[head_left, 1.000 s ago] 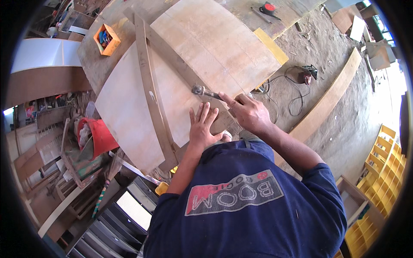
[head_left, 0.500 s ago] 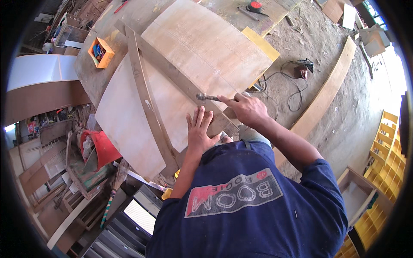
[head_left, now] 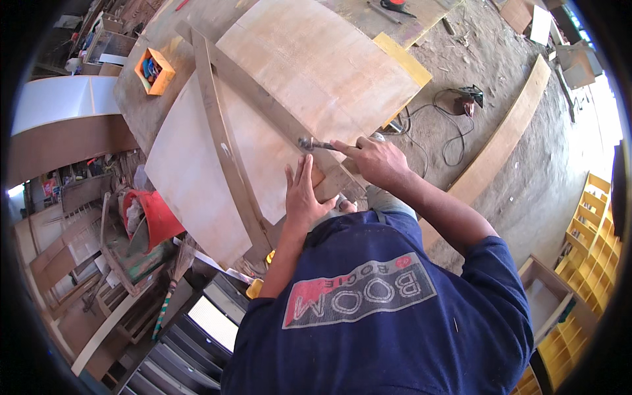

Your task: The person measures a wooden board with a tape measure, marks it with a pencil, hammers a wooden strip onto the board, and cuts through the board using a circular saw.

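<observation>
My right hand (head_left: 372, 160) is closed round a hammer (head_left: 321, 144), its head just above my left fingertips. My left hand (head_left: 303, 191) lies at the near end of a wooden strip (head_left: 263, 99), fingers stretched out, touching the work. That strip runs diagonally along a pale curved-edged panel (head_left: 309, 66). A second strip (head_left: 220, 131) lies on another pale panel (head_left: 184, 171) to the left. Whether anything small sits under the hammer head is too small to tell.
An orange box of tools (head_left: 155, 71) and tape measure (head_left: 397, 5) lie on the worktable. A corded power tool (head_left: 469, 100) and long board (head_left: 500, 131) rest at the right. Red bucket (head_left: 158, 224), broom (head_left: 168, 296) and scrap wood stand left; yellow lattice frames (head_left: 586, 243) far right.
My left fingers have drawn a little closer together, the hammer head staying just beside them. My right hand still grips the handle. The view has shifted slightly.
</observation>
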`<state>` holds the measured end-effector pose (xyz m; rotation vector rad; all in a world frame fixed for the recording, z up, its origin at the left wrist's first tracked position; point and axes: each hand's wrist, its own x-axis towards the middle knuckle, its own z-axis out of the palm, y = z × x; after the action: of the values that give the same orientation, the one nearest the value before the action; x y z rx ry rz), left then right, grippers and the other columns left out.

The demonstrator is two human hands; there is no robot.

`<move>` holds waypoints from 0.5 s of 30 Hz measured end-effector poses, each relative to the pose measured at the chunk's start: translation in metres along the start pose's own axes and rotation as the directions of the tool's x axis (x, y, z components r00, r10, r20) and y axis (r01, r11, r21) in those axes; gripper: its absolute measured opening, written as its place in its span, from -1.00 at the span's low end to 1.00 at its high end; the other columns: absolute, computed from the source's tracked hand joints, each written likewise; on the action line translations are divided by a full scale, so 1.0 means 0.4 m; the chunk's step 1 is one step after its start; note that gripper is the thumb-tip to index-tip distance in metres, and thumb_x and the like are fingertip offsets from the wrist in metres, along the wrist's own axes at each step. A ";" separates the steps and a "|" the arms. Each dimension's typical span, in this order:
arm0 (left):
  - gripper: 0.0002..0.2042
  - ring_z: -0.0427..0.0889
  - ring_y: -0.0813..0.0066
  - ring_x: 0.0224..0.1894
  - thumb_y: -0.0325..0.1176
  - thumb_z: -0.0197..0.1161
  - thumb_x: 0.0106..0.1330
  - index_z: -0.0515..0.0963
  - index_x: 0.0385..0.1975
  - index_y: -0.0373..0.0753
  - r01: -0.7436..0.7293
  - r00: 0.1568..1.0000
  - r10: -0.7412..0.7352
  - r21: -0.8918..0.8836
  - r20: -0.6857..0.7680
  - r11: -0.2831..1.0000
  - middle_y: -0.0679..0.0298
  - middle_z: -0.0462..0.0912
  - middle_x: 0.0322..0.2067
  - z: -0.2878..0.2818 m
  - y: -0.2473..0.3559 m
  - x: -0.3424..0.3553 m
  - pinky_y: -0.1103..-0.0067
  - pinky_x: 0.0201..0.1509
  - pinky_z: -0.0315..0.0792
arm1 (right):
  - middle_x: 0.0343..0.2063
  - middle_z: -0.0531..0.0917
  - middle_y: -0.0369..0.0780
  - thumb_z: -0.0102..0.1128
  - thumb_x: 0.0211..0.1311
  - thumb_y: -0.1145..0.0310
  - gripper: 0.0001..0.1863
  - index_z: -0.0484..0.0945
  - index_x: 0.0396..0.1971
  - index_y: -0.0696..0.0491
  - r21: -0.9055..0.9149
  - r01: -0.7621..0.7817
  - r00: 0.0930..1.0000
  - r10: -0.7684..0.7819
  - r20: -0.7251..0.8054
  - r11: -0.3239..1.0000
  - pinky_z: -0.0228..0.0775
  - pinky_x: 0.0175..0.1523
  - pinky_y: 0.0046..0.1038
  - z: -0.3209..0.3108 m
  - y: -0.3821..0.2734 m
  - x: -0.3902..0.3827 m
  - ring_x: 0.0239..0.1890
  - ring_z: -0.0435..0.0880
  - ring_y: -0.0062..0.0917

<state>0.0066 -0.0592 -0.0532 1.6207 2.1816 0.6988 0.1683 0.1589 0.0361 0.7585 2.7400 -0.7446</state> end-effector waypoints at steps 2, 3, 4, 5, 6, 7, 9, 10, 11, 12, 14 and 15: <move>0.32 0.27 -0.14 0.68 -0.04 0.76 -0.03 0.01 0.71 -0.34 0.020 1.000 -0.020 0.003 0.006 1.000 -0.11 0.33 0.61 -0.003 0.000 0.000 -0.23 0.76 -0.08 | -0.18 0.74 -0.16 0.30 0.51 0.23 -0.35 0.52 0.57 -0.39 0.034 0.006 0.999 -0.008 0.051 0.999 0.69 -0.02 -0.15 -0.059 -0.017 0.007 -0.08 0.84 -0.24; 0.32 0.27 -0.11 0.68 -0.03 0.76 -0.02 0.02 0.71 -0.33 0.012 1.000 -0.012 0.012 -0.010 1.000 -0.09 0.34 0.60 -0.004 -0.001 0.002 -0.21 0.77 -0.07 | -0.18 0.74 -0.16 0.30 0.51 0.23 -0.35 0.52 0.57 -0.39 0.033 0.008 0.999 -0.009 0.052 0.999 0.69 -0.02 -0.15 -0.043 -0.002 0.010 -0.08 0.84 -0.24; 0.31 0.28 -0.09 0.68 -0.02 0.75 -0.01 0.03 0.71 -0.32 0.008 1.000 -0.008 0.018 -0.027 1.000 -0.07 0.35 0.60 -0.006 0.004 0.004 -0.19 0.77 -0.07 | -0.14 0.78 -0.12 0.32 0.50 0.28 -0.37 0.55 0.55 -0.31 0.278 0.027 0.995 0.000 -0.098 0.960 0.69 0.04 -0.18 -0.013 0.024 0.006 -0.04 0.86 -0.22; 0.31 0.28 -0.09 0.68 -0.02 0.75 -0.01 0.03 0.71 -0.32 0.021 0.999 -0.020 0.018 -0.030 1.000 -0.07 0.35 0.60 -0.010 0.007 0.003 -0.19 0.77 -0.07 | -0.11 0.82 -0.08 0.33 0.49 0.34 -0.38 0.58 0.53 -0.23 0.502 0.085 0.972 0.040 -0.233 0.860 0.68 0.10 -0.21 -0.005 0.038 0.004 0.00 0.87 -0.20; 0.27 0.30 -0.06 0.67 0.00 0.73 0.03 0.06 0.70 -0.32 0.026 0.999 -0.026 0.015 -0.022 1.000 -0.06 0.37 0.59 -0.013 0.010 0.003 -0.16 0.78 -0.06 | -0.11 0.82 -0.08 0.33 0.49 0.34 -0.38 0.58 0.53 -0.23 0.502 0.089 0.974 0.030 -0.224 0.860 0.68 0.10 -0.21 0.001 0.050 -0.002 0.00 0.87 -0.20; 0.23 0.32 -0.04 0.66 0.02 0.72 0.07 0.10 0.69 -0.31 0.031 0.999 -0.031 0.018 -0.017 0.999 -0.04 0.38 0.59 -0.022 0.008 0.004 -0.14 0.78 -0.06 | -0.03 0.83 -0.04 0.33 0.49 0.36 -0.39 0.58 0.52 -0.18 0.620 0.002 0.956 0.181 -0.232 0.785 0.66 0.16 -0.24 -0.010 0.046 -0.007 0.06 0.87 -0.19; 0.16 0.37 -0.05 0.63 0.07 0.69 0.12 0.17 0.66 -0.32 0.003 0.999 -0.003 -0.007 -0.051 1.000 -0.03 0.44 0.55 -0.032 -0.011 0.012 -0.13 0.77 -0.04 | 0.19 0.79 0.06 0.31 0.51 0.39 -0.40 0.56 0.53 -0.07 0.690 -0.025 0.905 0.309 -0.292 0.724 0.60 0.28 -0.31 0.009 0.097 -0.001 0.17 0.85 -0.22; 0.10 0.41 -0.06 0.60 0.11 0.66 0.17 0.25 0.63 -0.32 -0.028 0.997 0.025 -0.041 -0.074 0.999 -0.02 0.50 0.51 -0.036 -0.027 0.020 -0.12 0.77 -0.02 | 0.19 0.79 0.06 0.31 0.51 0.39 -0.40 0.56 0.53 -0.07 0.687 0.000 0.907 0.289 -0.305 0.727 0.60 0.28 -0.31 0.002 0.107 0.001 0.17 0.85 -0.22; -0.09 0.51 -0.08 0.52 0.12 0.58 0.31 0.42 0.53 -0.33 0.007 0.993 -0.018 -0.093 -0.114 0.996 -0.07 0.60 0.41 -0.040 -0.047 0.030 -0.08 0.73 0.10 | 0.14 0.81 0.07 0.31 0.51 0.39 -0.40 0.56 0.53 -0.06 0.703 -0.092 0.897 0.365 -0.248 0.705 0.61 0.27 -0.31 -0.001 0.111 -0.006 0.13 0.86 -0.25; -0.09 0.51 -0.08 0.52 0.12 0.58 0.31 0.42 0.53 -0.33 0.011 0.992 -0.022 -0.084 -0.127 0.996 -0.07 0.60 0.41 -0.044 -0.075 0.053 -0.08 0.73 0.10 | 0.09 0.83 0.08 0.30 0.52 0.40 -0.40 0.56 0.53 -0.05 0.713 -0.184 0.878 0.440 -0.190 0.676 0.62 0.25 -0.30 -0.004 0.115 -0.006 0.10 0.87 -0.27; -0.24 0.54 -0.16 0.48 0.02 0.50 0.42 0.47 0.48 -0.34 0.087 0.935 -0.107 -0.073 -0.339 0.994 -0.13 0.65 0.35 -0.041 -0.136 0.120 -0.07 0.68 0.20 | 0.03 0.85 0.07 0.31 0.51 0.40 -0.39 0.55 0.53 -0.05 0.706 -0.165 0.879 0.427 -0.212 0.689 0.64 0.21 -0.30 0.000 0.124 -0.002 0.01 0.88 -0.33; -0.30 0.53 -0.20 0.49 -0.06 0.45 0.49 0.44 0.48 -0.35 0.133 0.921 -0.151 -0.076 -0.359 0.988 -0.17 0.62 0.37 -0.062 -0.148 0.185 -0.10 0.65 0.26 | -0.01 0.86 0.05 0.33 0.50 0.39 -0.38 0.55 0.54 -0.06 0.723 -0.200 0.887 0.436 -0.153 0.661 0.65 0.19 -0.31 -0.002 0.128 0.002 -0.04 0.88 -0.36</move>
<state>-0.0754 -0.0069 -0.0645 1.3756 2.4817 1.0730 0.1947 0.1976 0.0155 1.5939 2.3937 -1.7296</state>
